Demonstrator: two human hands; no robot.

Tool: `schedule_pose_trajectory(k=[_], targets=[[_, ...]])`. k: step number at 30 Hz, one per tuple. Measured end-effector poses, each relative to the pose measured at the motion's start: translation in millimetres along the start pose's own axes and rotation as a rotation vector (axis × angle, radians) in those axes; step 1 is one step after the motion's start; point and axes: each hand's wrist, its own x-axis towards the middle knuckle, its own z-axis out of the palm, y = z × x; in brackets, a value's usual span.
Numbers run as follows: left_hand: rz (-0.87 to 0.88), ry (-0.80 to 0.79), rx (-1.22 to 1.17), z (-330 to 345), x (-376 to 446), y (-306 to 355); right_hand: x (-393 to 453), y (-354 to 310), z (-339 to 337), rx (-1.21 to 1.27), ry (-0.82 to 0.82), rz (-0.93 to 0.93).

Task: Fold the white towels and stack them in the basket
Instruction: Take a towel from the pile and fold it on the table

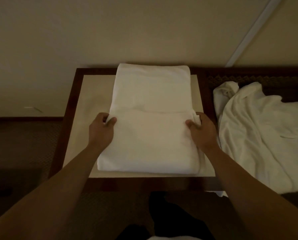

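My left hand [102, 129] and right hand [201, 129] pinch the folded white towel's [150, 122] side edges; its long axis runs away from me across the tabletop [86, 108].

Both hands' grip [102, 129] [201, 129] on prob. folded towel [150, 104]

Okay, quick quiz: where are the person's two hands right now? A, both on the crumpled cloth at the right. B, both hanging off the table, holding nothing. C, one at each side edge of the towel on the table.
C: the left hand and right hand each grip a side edge of the folded towel on the table.
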Motion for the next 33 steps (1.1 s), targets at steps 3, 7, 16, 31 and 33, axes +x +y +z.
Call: schedule_pose_trajectory(k=[3,7,16,31,33], targets=[[-0.011,0.043,-0.040,1,2,3,10,-7,1,0.075,0.033,-0.005],[0.145,0.063,0.115,-4,-15,-11,-9,-6,3,-0.293,0.094,-0.087],[0.832,-0.347,0.768,-32,-80,-94,-135,27,3,-0.826,-0.388,-0.361],[0.370,-0.327,-0.194,-131,-147,-85,-223,-17,-74,-0.144,-0.347,-0.194],[0.311,-0.305,-0.331,-138,-155,-77,-228,-25,-88,0.031,-0.322,-0.179]])
